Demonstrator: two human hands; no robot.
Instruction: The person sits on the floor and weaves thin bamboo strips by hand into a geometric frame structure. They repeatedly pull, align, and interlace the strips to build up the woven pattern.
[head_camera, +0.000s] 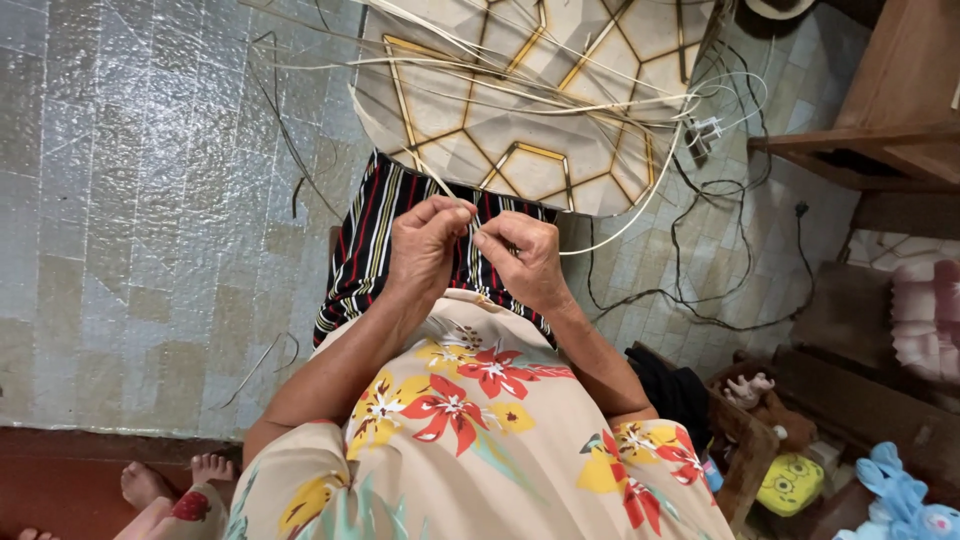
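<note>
My left hand (425, 243) and my right hand (523, 257) meet over my lap, fingertips nearly touching. Both pinch thin pale cane strips (560, 100) that run up and fan out across the floor ahead. A striped black, red and white cloth (370, 240) covers my knees under the hands. My flowered beige dress (470, 430) fills the lower middle of the view.
A beige mat with gold hexagon lines (610, 40) lies ahead under the strips. Black cables and a white plug (705, 130) trail to the right. Wooden furniture (900, 110) and soft toys (790, 480) stand right. Another person's bare feet (150, 490) show at lower left on grey tiles.
</note>
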